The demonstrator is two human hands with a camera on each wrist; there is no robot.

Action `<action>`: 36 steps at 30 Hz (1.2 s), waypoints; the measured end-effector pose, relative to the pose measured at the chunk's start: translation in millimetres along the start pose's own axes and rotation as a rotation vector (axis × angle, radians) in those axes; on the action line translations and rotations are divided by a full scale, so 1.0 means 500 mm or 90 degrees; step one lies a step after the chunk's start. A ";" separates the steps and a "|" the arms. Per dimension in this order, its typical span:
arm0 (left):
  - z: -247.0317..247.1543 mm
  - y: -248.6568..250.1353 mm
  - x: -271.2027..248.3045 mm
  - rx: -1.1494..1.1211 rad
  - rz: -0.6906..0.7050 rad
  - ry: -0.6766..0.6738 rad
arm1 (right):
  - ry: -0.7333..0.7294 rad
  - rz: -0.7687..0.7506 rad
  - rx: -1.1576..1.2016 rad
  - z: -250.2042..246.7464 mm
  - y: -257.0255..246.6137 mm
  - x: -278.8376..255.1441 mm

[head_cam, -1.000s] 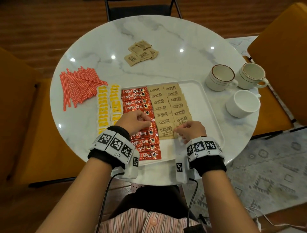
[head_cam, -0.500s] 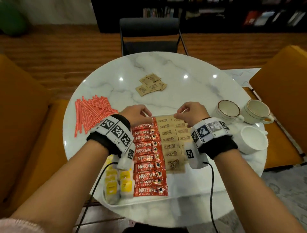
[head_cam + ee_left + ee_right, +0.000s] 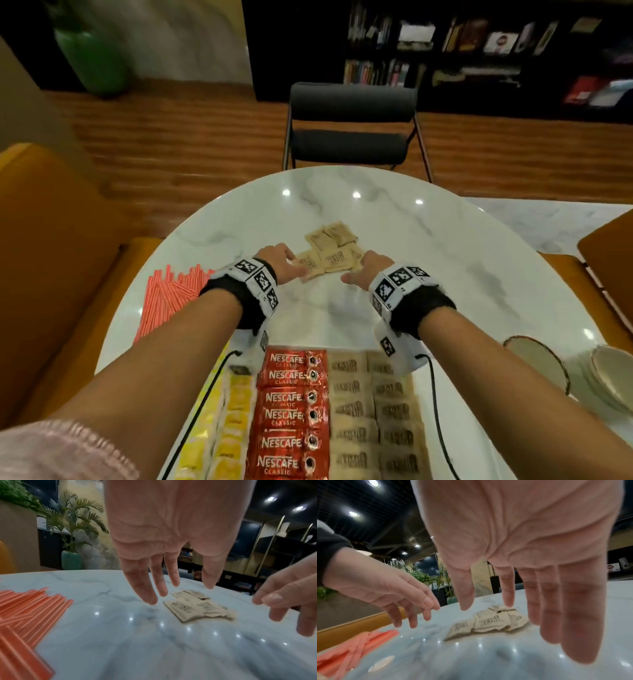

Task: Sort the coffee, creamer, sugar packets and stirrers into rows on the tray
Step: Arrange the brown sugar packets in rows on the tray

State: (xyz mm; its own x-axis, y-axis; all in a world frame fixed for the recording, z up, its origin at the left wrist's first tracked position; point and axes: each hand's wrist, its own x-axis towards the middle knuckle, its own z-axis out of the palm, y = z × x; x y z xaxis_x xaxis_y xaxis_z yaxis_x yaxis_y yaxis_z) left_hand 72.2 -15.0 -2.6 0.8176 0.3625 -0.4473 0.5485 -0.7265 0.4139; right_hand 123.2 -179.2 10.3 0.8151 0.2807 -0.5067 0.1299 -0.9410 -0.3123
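A loose pile of brown sugar packets [image 3: 330, 251] [image 3: 197, 607] [image 3: 488, 622] lies at the middle of the round marble table [image 3: 445, 246]. My left hand [image 3: 279, 262] [image 3: 171, 574] hovers at the pile's left edge, fingers straight and empty. On the pile's right my right hand [image 3: 364, 269] [image 3: 530, 601] is spread and holds nothing. Near me the tray [image 3: 493, 455] carries rows of yellow creamer packets [image 3: 236, 425], red Nescafe coffee sachets [image 3: 291, 414] and brown sugar packets [image 3: 373, 411]. Orange stirrers [image 3: 168, 298] [image 3: 25, 608] lie in a heap at the left.
Two cups [image 3: 537, 363] stand at the table's right edge. A dark chair [image 3: 352, 130] faces me across the table, with orange seats [image 3: 51, 257] at left and right. Bare marble lies between the tray and the loose pile.
Both hands have left the tray and reached forward across the table to the loose sugar pile. The head view has tilted up, so the tray now sits at the bottom.
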 end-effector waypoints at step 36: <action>0.090 0.007 -0.200 -0.790 -0.095 -0.207 | -0.128 -0.072 0.677 0.114 0.028 -0.196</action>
State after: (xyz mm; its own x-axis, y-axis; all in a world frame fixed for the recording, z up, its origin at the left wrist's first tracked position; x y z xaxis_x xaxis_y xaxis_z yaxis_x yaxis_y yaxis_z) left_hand -15.7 -80.1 7.9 0.7510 0.1072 -0.6515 0.5683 0.3974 0.7205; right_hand 12.7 -209.2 9.7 0.7098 0.4717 -0.5232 -0.4359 -0.2893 -0.8522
